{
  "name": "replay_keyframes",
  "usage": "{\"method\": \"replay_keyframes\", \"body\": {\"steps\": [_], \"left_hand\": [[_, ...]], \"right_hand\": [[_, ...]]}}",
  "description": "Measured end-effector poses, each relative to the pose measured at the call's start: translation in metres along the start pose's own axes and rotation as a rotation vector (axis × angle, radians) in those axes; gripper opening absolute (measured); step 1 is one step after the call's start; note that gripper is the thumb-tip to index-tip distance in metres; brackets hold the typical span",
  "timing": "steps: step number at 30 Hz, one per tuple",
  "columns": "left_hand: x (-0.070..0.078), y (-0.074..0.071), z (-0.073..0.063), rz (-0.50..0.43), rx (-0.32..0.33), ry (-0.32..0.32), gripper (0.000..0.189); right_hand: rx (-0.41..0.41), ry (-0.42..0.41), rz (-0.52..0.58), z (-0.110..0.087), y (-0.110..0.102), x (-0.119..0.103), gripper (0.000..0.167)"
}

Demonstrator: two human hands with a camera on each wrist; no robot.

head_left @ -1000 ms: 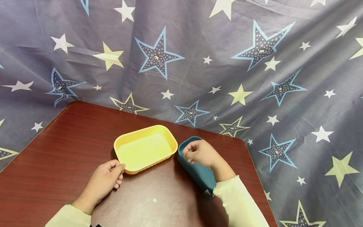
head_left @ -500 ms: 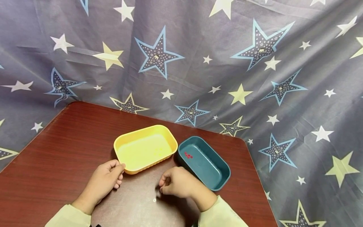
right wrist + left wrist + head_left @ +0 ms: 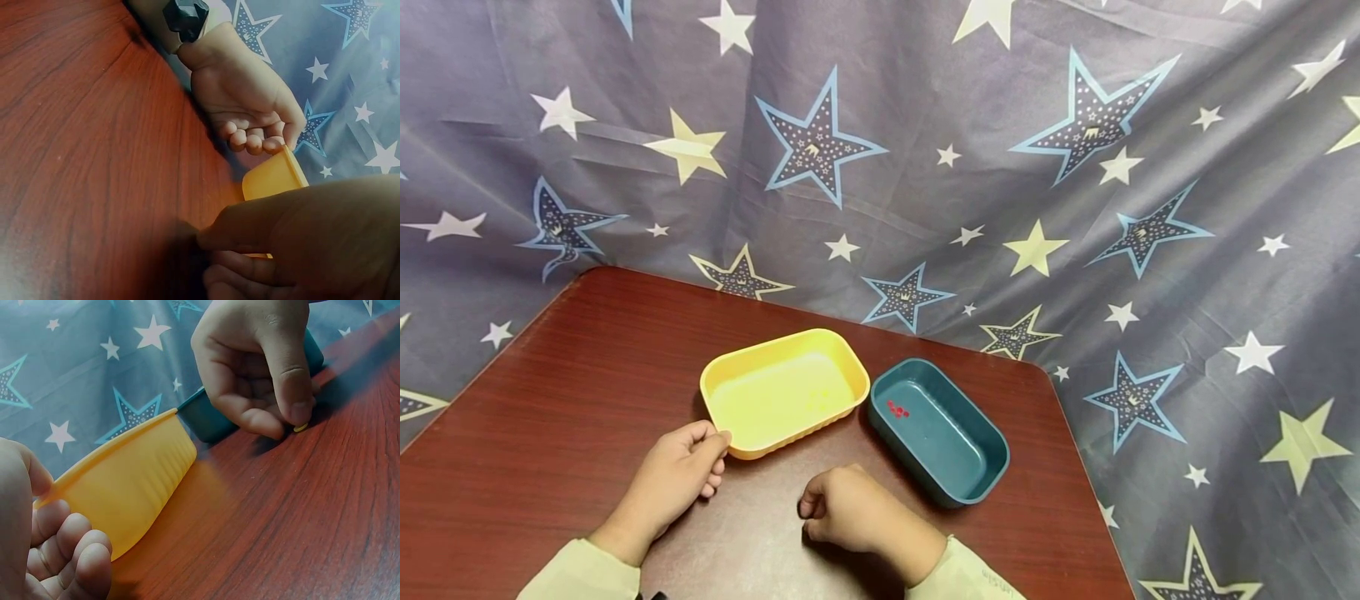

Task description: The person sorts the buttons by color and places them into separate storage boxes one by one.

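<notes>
My left hand (image 3: 673, 479) pinches the near left corner of the yellow tray (image 3: 722, 367) between thumb and fingers. Low over the table in front of the trays is my right hand (image 3: 853, 508), its fingers curled. At its thumb tip, in the left wrist view, shows a small yellow disc (image 3: 301, 427), held close to the tabletop. The head view hides this disc behind the hand. Faint small yellow pieces (image 3: 820, 398) lie in the yellow tray. Several small red pieces (image 3: 898, 409) lie at the left end of the dark blue tray (image 3: 958, 450).
Both trays stand side by side on a reddish-brown wooden table (image 3: 625, 358), their near corners almost touching. A grey curtain with stars (image 3: 917, 225) hangs behind the table's far and right edges. A black device (image 3: 186, 17) is strapped to the left wrist.
My right hand has moved from over the blue tray leftward and down to the small disc on the table, uncovering the red pieces. The left hand stays on the yellow tray.
</notes>
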State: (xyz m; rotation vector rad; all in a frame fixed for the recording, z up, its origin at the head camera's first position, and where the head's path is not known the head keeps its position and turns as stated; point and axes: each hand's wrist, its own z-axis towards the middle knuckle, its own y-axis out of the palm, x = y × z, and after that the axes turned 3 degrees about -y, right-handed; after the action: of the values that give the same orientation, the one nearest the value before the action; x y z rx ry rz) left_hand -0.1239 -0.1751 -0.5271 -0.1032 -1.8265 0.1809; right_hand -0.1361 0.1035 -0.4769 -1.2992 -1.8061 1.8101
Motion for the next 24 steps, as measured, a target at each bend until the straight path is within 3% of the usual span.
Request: {"method": "replay_keyframes", "body": {"steps": [13,18,24], "left_hand": [[0.002,-0.001,-0.002,0.003,0.005,0.005,0.038],[0.002,-0.001,-0.003,0.004,0.004,0.002,0.037],[0.000,0.000,-0.001,-0.002,0.001,0.002,0.036]], "right_hand": [[0.049,-0.035,-0.148,-0.002,0.009,-0.011,0.026],[0.060,-0.065,-0.123,-0.002,0.014,-0.008,0.027],[0.043,-0.097,0.005,-0.005,0.004,-0.003,0.022]]}}
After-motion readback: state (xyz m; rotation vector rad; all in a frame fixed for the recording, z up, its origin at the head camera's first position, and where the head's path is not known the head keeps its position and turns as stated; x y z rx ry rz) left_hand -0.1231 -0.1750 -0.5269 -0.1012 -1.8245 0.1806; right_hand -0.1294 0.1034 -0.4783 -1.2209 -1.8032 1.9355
